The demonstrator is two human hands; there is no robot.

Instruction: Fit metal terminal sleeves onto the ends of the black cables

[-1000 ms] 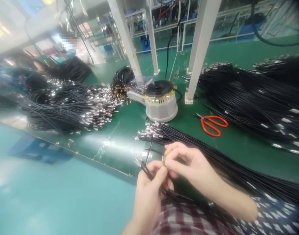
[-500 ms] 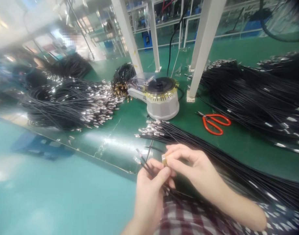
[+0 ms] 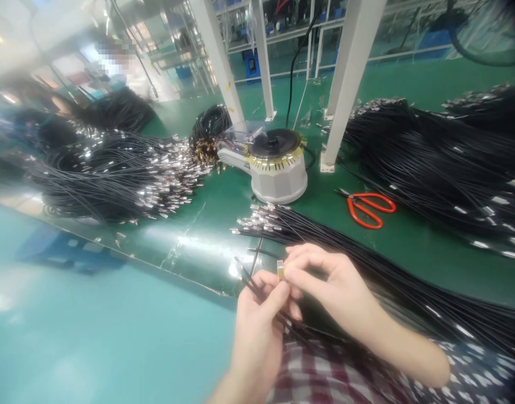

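Note:
My left hand is closed around a few thin black cables, whose ends stick out past the fingers to the upper left. Close beside it, my right hand pinches a small yellowish strip that looks like tape, between thumb and forefinger. The fingertips of both hands nearly meet; whether the strip touches a cable is hidden. Behind the hands stands a round white tape dispenser with a black top and short yellow tape pieces around its rim. A bundle of black cables with silver ends lies just beyond the hands.
Red-handled scissors lie on the green table at right. Big coils of black cable fill the right side, and another heap lies left. White posts rise behind the dispenser. A person is blurred in the far left background.
The yellowish strip has turned slightly and shows more upright in my right fingers. The silver cable tips above my left hand look thinner now. The view has shifted slightly.

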